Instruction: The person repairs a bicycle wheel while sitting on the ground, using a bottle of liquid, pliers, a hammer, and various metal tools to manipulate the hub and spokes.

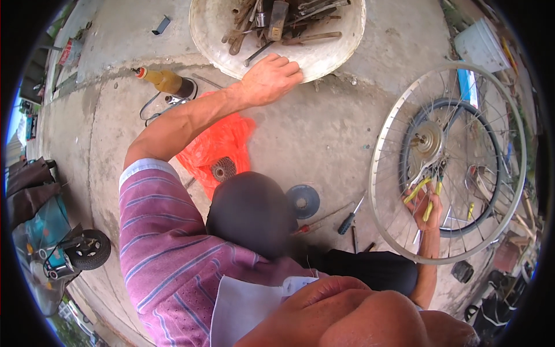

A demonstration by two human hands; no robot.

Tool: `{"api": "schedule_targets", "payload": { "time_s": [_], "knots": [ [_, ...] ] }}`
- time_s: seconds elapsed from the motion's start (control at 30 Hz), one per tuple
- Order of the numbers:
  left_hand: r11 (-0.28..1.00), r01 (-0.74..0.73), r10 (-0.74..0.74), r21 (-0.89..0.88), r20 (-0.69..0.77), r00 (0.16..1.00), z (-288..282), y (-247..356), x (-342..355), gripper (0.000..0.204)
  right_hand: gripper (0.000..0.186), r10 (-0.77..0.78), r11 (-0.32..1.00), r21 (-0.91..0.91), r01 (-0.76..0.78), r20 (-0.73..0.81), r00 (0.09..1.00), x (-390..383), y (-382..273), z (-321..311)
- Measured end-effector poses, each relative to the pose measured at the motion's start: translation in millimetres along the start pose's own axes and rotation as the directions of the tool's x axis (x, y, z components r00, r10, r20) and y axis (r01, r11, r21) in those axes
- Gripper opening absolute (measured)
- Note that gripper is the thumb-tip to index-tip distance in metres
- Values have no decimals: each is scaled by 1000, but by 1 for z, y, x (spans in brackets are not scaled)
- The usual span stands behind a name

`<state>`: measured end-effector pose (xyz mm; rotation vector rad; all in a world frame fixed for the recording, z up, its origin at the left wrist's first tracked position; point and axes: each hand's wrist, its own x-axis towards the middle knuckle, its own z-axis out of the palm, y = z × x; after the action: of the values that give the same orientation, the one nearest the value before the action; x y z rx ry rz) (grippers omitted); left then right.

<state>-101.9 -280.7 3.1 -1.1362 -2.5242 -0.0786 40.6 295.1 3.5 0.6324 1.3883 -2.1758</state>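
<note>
1. While the left hand [272, 79] sits curled over the near rim of a white tub [335, 55] of tools at 12 o'clock, the right hand [425, 208] is wrapped round some yellow-handled pliers [429, 203] toward 3–4 o'clock.
2. That puts the pliers in among the spokes of a bike wheel [373, 196] at 3 o'clock, so spokes partly block the view and the rim crosses the forearm. A dark ring, tyre-looking, shows through it.
3. Close in: red plastic bag [240, 136] at 10 with a cog cluster [224, 169] on it, grey disc [303, 201] at 4–5, screwdriver [348, 221] at 4. A dark-trousered knee [251, 214] at 7 hides some ground.
4. Further out: amber bottle [165, 82] at 10, white bucket [481, 46] at 2, small black-tyred wheel [89, 250] at 8.
5. Floor's bare concrete [312, 133], cracked and stained, with clutter along both edges.
</note>
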Motion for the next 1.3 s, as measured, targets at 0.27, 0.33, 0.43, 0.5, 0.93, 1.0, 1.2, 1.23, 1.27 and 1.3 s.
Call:
{"api": "schedule_targets", "payload": {
  "time_s": [0.27,0.33,0.43,0.5,0.93,1.0,1.2,1.23,1.27,1.3],
  "knots": [
    [995,-97,99,-32,60,993,2,-8,-21,28,64,26,991,133,-26,2,1000,7,-12,-1],
    [993,-108,110,-46,54,992,0,-9,-27,28,63,35,989,144,-36,11,999,7,-16,2],
    [993,-99,102,-60,34,994,-2,-13,-24,22,62,46,990,131,-45,-1,999,7,-16,-1],
    [995,-79,80,-54,22,997,-8,-20,-15,16,61,44,993,107,-42,-17,999,7,-17,2],
    [979,120,-102,-167,108,989,-83,-101,38,16,59,23,999,-39,-27,-79,997,29,-30,19],
    [985,121,-104,-123,136,985,-89,-120,56,16,61,24,999,-43,-28,-92,996,31,-34,22],
    [978,157,-111,-138,292,950,-105,-154,116,24,72,61,995,-77,-70,-114,992,41,-46,30],
    [975,193,-146,-106,344,928,-111,-162,124,29,72,56,996,-67,-65,-125,991,43,-44,27],
    [968,219,-176,-120,292,940,-103,-179,125,42,72,66,995,-60,-74,-130,989,44,-41,24],
    [970,199,-154,-139,281,947,-105,-189,139,42,73,67,995,-58,-77,-148,987,41,-41,22]
  ]
}}
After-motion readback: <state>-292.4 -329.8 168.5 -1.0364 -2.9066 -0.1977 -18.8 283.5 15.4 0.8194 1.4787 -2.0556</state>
